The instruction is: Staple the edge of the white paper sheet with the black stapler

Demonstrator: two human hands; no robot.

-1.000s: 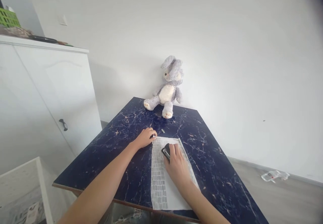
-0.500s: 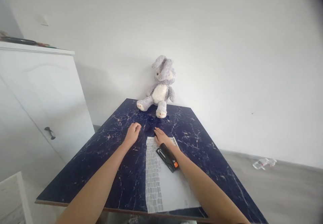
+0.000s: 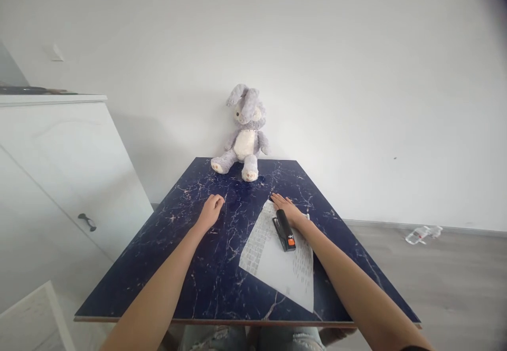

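Note:
My right hand (image 3: pixel 288 209) lies flat with fingers stretched out on the far end of a white printed sheet (image 3: pixel 277 258). A black stapler (image 3: pixel 284 229) with an orange end rests on that sheet, just left of my right wrist. My left hand (image 3: pixel 211 210) rests on the dark blue marbled table (image 3: pixel 190 266), fingers curled loosely, holding nothing that I can see, well left of the sheet.
A grey and white plush rabbit (image 3: pixel 242 133) sits at the table's far edge against the white wall. A white cabinet (image 3: pixel 55 171) stands to the left. A crumpled clear plastic bottle (image 3: pixel 423 233) lies on the grey floor at right.
My right hand let go of the stapler, moved to the sheet's far end and swung the sheet to the right, now skewed. My left hand came off the sheet's corner and shifted left.

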